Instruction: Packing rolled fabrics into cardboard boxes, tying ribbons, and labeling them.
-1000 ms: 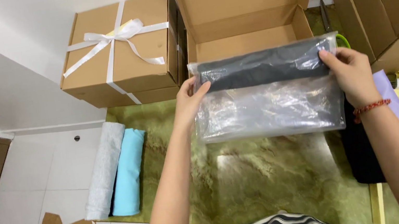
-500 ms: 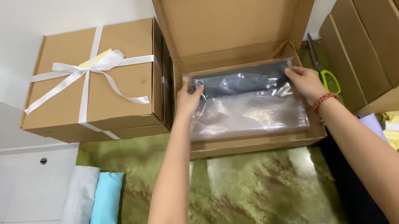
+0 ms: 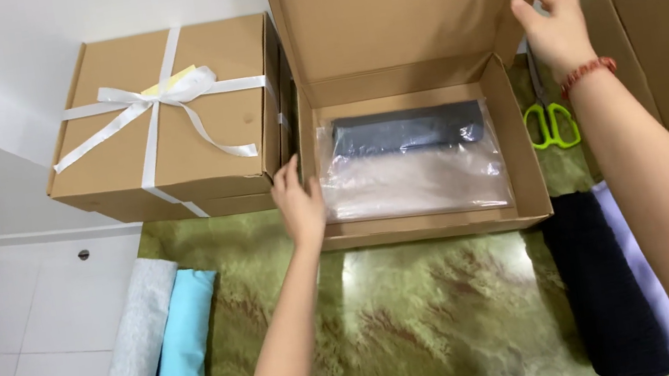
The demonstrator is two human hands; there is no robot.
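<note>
Green marbled counter (image 3: 426,325) here, with an open cardboard box (image 3: 523,151) sitting between the hands. Left hand (image 3: 300,206) rests flat on its near corner, fingers loose. Right hand (image 3: 553,27) is spread open at the lid edge, gripping nothing. The bagged clothes (image 3: 415,163) lie flat inside.

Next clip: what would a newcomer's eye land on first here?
The open cardboard box at centre, its lid up, with a clear bag of folded dark and pale cloth lying flat inside. The left hand rests at the box's near left corner, while the right hand reaches for the raised lid's right edge. To the left sits a closed box tied with white ribbon.
</note>
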